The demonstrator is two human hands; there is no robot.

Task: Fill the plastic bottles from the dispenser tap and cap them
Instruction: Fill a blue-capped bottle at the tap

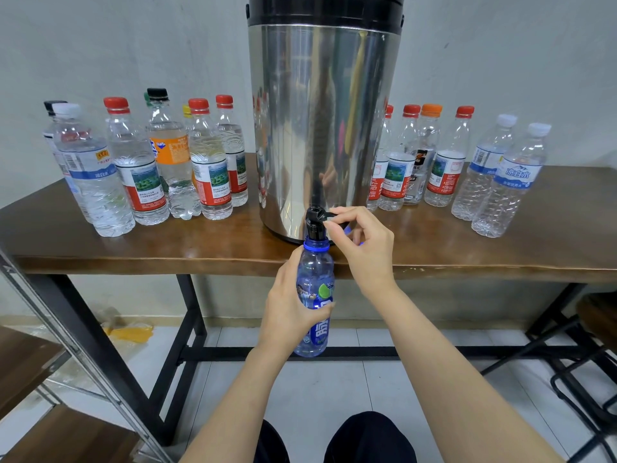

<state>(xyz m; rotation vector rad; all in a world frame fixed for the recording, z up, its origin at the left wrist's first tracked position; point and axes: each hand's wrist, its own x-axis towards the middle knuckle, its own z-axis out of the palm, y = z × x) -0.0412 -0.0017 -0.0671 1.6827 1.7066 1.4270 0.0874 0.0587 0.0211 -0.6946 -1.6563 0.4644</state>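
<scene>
Under the tap (315,222), the left hand (289,312) half-hides the blue bottle (315,269).

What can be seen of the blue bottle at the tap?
The blue bottle is translucent blue plastic with a blue neck ring, no cap, and a label showing white characters and a green fruit. It is held upright before the table edge, its mouth just under the black tap. The left hand grips its middle; the right hand pinches the tap lever. Fill level unclear.
</scene>
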